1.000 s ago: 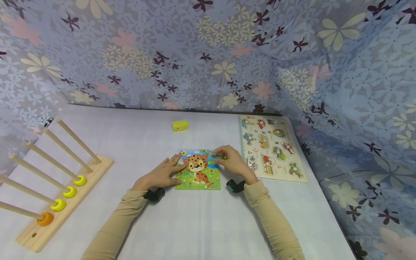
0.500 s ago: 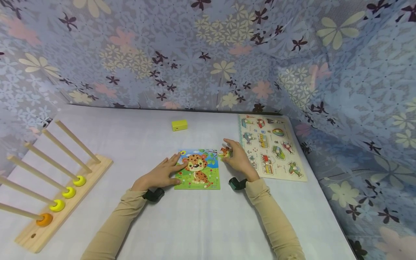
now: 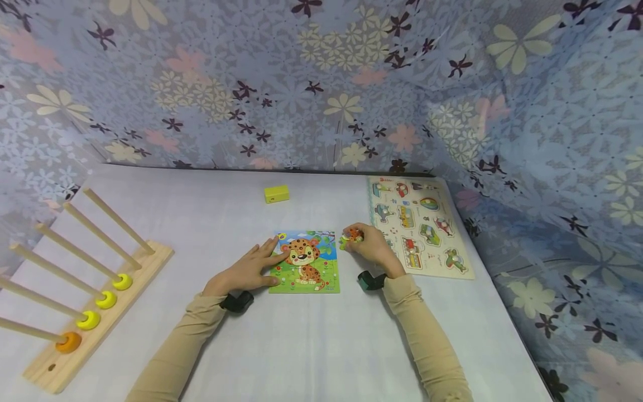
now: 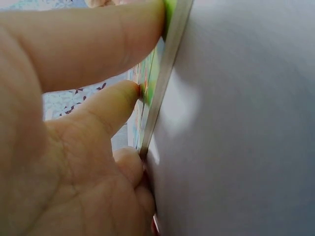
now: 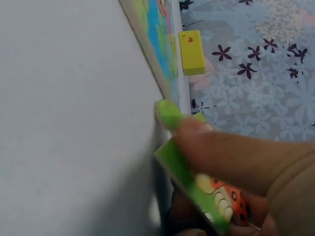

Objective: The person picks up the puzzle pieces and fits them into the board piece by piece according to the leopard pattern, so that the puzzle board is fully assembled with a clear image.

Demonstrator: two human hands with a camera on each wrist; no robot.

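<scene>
A square leopard jigsaw puzzle [image 3: 311, 273] lies flat at the middle of the table. My left hand [image 3: 246, 271] rests along its left side with fingers spread, some of them over the picture. In the left wrist view the thumb and another fingertip touch the edge of the puzzle [image 4: 170, 64]. To the right of the puzzle, my right hand [image 3: 374, 245] pinches a loose jigsaw piece [image 3: 354, 235]. The right wrist view shows this piece [image 5: 184, 172] with a green border and orange spotted print, the thumb [image 5: 221, 152] across its face, partly hiding it.
A yellow block [image 3: 277, 194] lies behind the puzzle. At the right is a peg puzzle board [image 3: 419, 268] with vehicle pictures, close to my right hand. A wooden stand [image 3: 156, 257] with upright rods and several rings occupies the left. Floral cloth [image 3: 281, 84] hangs behind.
My right hand has moved right, off the puzzle's upper right corner, with the jigsaw piece, which has turned in the fingers. My left hand has stayed on the puzzle.
</scene>
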